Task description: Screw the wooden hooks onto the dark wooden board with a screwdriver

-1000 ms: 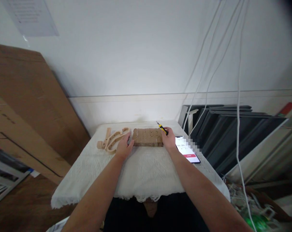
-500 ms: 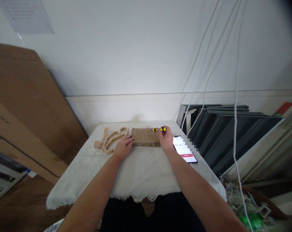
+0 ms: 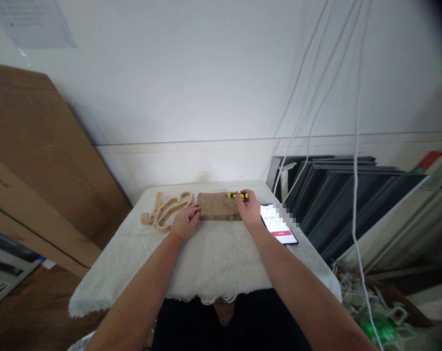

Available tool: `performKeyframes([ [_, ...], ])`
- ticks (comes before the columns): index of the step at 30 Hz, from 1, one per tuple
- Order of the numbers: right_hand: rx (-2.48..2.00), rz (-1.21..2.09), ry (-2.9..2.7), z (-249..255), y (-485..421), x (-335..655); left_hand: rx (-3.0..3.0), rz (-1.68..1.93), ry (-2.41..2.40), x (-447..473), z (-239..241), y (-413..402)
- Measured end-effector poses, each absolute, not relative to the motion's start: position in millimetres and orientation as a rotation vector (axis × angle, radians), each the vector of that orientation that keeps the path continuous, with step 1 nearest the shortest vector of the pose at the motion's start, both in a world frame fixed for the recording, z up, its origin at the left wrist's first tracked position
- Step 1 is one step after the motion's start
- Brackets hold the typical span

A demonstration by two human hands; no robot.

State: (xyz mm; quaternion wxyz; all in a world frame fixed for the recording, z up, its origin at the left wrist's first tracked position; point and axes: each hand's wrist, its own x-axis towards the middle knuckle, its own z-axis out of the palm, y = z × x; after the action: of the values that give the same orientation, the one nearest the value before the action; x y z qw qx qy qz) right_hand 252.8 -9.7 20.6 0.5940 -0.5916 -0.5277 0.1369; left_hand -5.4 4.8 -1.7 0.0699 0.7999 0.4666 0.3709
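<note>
A rough brown wooden block [image 3: 217,205], with small dark holes in its top, lies on the cloth-covered table. My right hand [image 3: 249,208] is closed around a small yellow-and-black screwdriver [image 3: 239,195], held nearly level over the block's right half with its tip pointing left. At the block's left end, my left hand [image 3: 186,222] has its fingers bent against the edge. A small dark spot shows by its fingertips, too small to name. Left of that hand lie pale curved wooden pieces [image 3: 166,212] with holes, partly overlapping.
A phone [image 3: 278,225] showing a timer lies right of my right hand. The white tablecloth [image 3: 221,265] has a fringed front edge. Dark panels [image 3: 338,204] lean at the right, white cables [image 3: 356,195] hang there, and a large cardboard box [image 3: 52,161] stands left.
My left fingers have bent more at the block's left end. My right hand and the screwdriver have hardly moved over the block. The view has shifted slightly.
</note>
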Motion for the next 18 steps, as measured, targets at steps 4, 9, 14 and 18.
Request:
performKeyframes([
  [4,-1.376,0.284,-1.163,24.1,-12.0,252.8,2.371,1.138,1.445,-4.7,0.2,3.2],
  [9,-1.425,0.311,-1.157,17.3,-3.8,257.6,2.358,1.114,1.444,-4.1,0.9,2.1],
  [14,-1.462,0.335,-1.149,7.5,3.1,255.9,2.32,1.109,1.461,-3.3,0.5,0.5],
  [18,-1.461,0.357,-1.049,-0.6,10.6,256.5,2.237,1.142,1.486,-3.8,-0.3,-1.0],
])
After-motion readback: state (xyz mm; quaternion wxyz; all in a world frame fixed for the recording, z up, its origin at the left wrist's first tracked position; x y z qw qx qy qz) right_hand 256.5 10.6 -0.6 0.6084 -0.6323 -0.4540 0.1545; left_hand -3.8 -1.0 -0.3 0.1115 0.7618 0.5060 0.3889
